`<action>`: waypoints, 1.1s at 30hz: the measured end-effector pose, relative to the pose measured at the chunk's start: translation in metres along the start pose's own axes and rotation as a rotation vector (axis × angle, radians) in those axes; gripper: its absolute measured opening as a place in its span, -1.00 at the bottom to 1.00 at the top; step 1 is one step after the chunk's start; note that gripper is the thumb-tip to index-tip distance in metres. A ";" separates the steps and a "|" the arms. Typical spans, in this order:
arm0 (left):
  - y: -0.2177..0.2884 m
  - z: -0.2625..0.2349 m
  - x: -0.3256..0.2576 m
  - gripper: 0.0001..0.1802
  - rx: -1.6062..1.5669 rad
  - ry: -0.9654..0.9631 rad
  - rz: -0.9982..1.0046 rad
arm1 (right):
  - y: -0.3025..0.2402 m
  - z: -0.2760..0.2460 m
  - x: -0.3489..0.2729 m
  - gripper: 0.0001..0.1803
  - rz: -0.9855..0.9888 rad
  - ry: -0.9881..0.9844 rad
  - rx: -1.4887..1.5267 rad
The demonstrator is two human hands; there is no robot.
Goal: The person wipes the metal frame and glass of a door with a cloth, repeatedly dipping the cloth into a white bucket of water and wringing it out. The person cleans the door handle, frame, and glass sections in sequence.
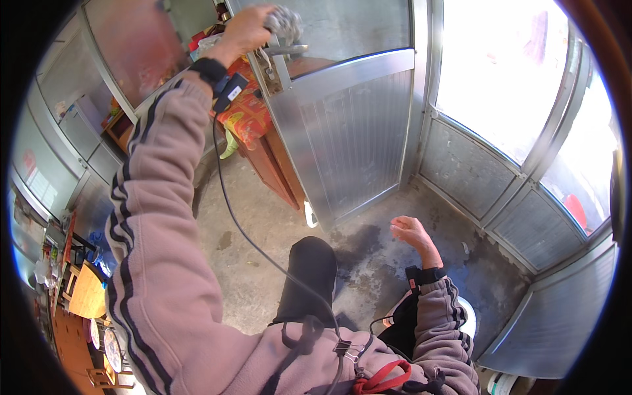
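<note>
My left hand [247, 29] is raised high at the top, its fingers closed around a crumpled grey wad [284, 25]. Whether the wad is a rag or a scourer I cannot tell. It is against or just in front of the glass pane of a metal-framed door [359, 135], directly above the door's lever handle [287, 49]. Keys appear to hang below that handle. Low on the right, my right hand [412, 234] hovers over the floor with loosely bent fingers and nothing visible in it.
Left of the door stands a wooden cabinet [280, 171] under a red patterned cloth [247, 118]. Wet patches mark the concrete floor [237, 224]. Metal panels with bright windows [500, 72] line the right. A cable [227, 201] runs from my left wrist to my waist. Wooden chairs [87, 289] stand far left.
</note>
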State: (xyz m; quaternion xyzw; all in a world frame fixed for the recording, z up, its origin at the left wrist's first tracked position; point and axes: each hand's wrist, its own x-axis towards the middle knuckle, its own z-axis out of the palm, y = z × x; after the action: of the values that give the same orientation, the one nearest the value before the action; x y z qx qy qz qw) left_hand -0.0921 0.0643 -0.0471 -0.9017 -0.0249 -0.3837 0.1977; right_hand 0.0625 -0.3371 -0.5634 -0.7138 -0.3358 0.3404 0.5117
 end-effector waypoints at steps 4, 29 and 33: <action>0.037 -0.015 -0.043 -0.53 0.026 0.455 0.082 | 0.000 -0.001 -0.002 -0.40 -0.015 0.029 -0.040; 0.058 0.138 -0.130 -0.84 0.714 -0.088 0.251 | 0.004 0.014 0.024 -0.43 0.098 -0.026 -0.094; 0.063 0.148 -0.151 -0.83 0.645 -0.004 0.306 | 0.006 0.005 0.022 -0.43 0.018 0.007 -0.103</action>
State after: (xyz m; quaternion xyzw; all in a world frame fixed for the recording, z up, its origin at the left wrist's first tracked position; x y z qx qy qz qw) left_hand -0.0849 0.0781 -0.2671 -0.7869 -0.0100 -0.3202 0.5274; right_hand 0.0715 -0.3181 -0.5739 -0.7433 -0.3448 0.3248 0.4724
